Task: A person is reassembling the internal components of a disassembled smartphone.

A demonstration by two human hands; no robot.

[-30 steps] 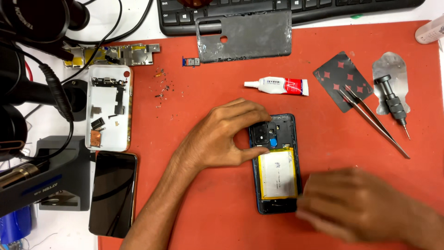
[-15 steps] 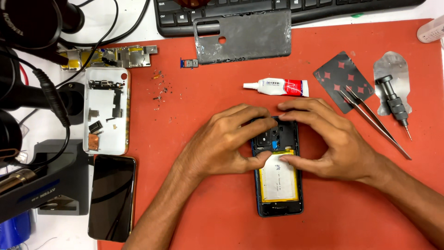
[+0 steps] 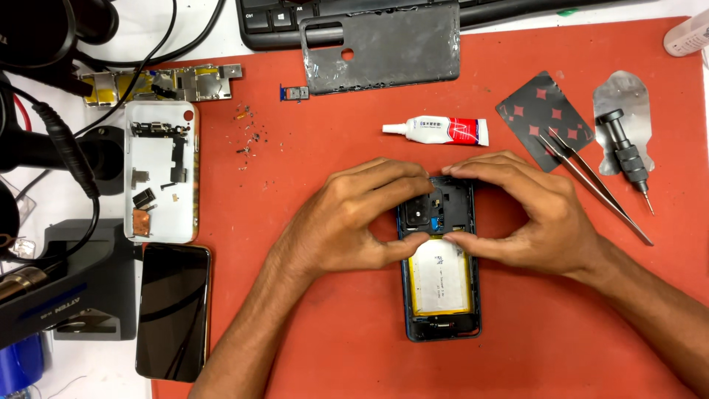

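- An opened dark-blue smartphone with its back cover off (image 3: 441, 277) lay flat on the red rubber work mat (image 3: 310, 318), just below the centre of the view, its pale silver battery (image 3: 440, 277) exposed in the lower half.
- The left hand (image 3: 347, 225) came in from 7 o'clock; its fingers (image 3: 402, 177) were curled nearly closed over the phone's upper left edge, the thumb pressing at the battery's top corner.
- The right hand (image 3: 528, 218) came in from 4 o'clock and mirrored it, fingers bent over the top right edge and thumb at the battery's top; neither hand held a tool.
- Between the two hands sat the black camera and board section (image 3: 432, 210) of the phone, partly hidden by the fingertips.
- To do this well, I judged, pressure should be even from both sides and kept on the frame, not on the soft battery; the phone should stay flat on the mat.
- A white glue tube with a red label (image 3: 436, 131) lay at 12 o'clock of the phone, near but apart.
- Metal tweezers (image 3: 594, 185) and a small black screwdriver (image 3: 626, 159) lay at 2 o'clock, well clear.
- The grey removed back cover (image 3: 380, 48) rested at 12 o'clock, against a black keyboard (image 3: 273, 18).
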